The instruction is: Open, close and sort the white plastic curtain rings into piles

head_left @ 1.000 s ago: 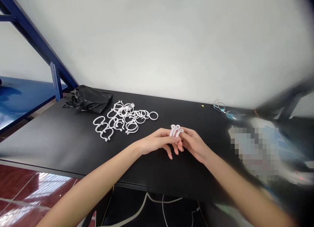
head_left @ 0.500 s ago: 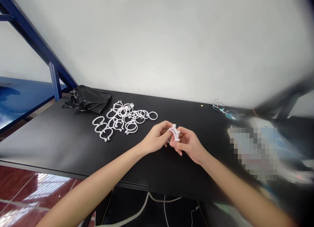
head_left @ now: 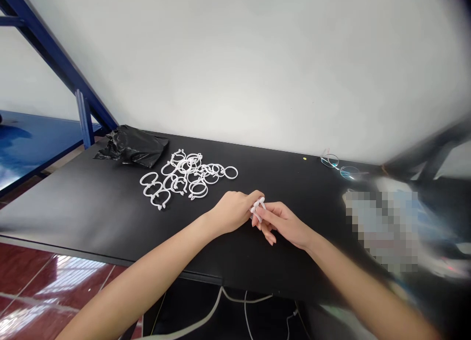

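My left hand (head_left: 233,211) and my right hand (head_left: 285,222) meet low over the black table (head_left: 81,202), both closed on a small stack of white plastic rings (head_left: 258,207). Only the rings' knobbed ends show between the fingertips. A loose pile of several more white rings (head_left: 184,175) lies on the table to the left and further back, apart from both hands.
A crumpled black plastic bag (head_left: 132,146) lies at the table's back left. A pair of glasses (head_left: 340,166) rests at the back right near the wall. A blurred-out area (head_left: 382,222) covers the right side. Blue metal framing (head_left: 83,117) stands left; cables (head_left: 235,300) hang under the table.
Both hands have sunk toward the table with the stacked rings. The rings stood upright above the fingers before; now they are tipped down and mostly hidden between the fingertips.
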{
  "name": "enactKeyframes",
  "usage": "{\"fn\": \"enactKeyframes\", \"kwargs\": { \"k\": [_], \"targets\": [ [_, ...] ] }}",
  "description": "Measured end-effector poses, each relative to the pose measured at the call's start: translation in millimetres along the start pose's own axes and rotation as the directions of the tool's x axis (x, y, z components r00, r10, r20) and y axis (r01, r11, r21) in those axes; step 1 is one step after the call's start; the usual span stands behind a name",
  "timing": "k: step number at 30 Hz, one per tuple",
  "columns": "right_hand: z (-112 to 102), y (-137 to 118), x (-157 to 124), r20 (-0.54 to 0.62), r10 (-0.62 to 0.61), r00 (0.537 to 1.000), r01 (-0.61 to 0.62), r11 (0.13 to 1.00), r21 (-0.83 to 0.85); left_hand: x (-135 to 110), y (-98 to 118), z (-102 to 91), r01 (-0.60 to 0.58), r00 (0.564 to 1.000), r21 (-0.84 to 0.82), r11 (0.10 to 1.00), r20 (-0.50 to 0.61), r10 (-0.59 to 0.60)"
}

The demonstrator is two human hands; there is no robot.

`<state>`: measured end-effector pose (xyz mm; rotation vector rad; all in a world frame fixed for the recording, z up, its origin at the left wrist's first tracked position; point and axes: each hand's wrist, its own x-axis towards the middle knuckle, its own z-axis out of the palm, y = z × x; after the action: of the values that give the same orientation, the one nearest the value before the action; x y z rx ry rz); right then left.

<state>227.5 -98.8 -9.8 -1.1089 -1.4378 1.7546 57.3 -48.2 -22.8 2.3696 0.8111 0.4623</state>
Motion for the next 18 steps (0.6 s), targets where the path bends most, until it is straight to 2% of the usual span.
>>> {"fn": "enactKeyframes", "kwargs": {
  "k": [2, 5, 7, 9, 11, 14, 18],
  "targets": [
    [5, 0, -2, -0.015, -0.059, 0.998, 0.059, 0.998, -0.011, 0, -1, -3.4, -0.017, 0.999, -0.069, 0.997, -0.038, 0.015],
    [13, 2, -8, -0.096, -0.203, 0.975, 0.200, 0.979, -0.037, 0, 2, -7.2, -0.013, 0.992, -0.272, 0.962, -0.121, -0.020],
    [16, 4, -12, -0.110, -0.270, 0.957, 0.267, 0.963, -0.044, 0, 4, -7.2, 0.023, 0.990, -0.426, 0.904, -0.114, -0.079],
    [16, 6, -15, -0.103, -0.292, 0.951, 0.287, 0.956, -0.062, 0, 5, -5.3, 0.056, 0.992, -0.539, 0.841, -0.062, -0.106],
    [15, 7, -15, -0.126, -0.269, 0.955, 0.265, 0.963, -0.051, 1, 6, -3.6, 0.053, 0.996, -0.554, 0.831, -0.032, -0.084],
    [11, 8, -11, -0.207, -0.197, 0.958, 0.216, 0.974, 0.075, 1, 7, -8.1, 0.027, 0.998, -0.490, 0.871, -0.032, -0.049],
    [1, 5, -2, -0.377, -0.138, 0.916, 0.227, 0.953, 0.202, -10, 7, -34.8, 0.057, 0.998, -0.422, 0.905, 0.028, -0.050]
  ]
}}
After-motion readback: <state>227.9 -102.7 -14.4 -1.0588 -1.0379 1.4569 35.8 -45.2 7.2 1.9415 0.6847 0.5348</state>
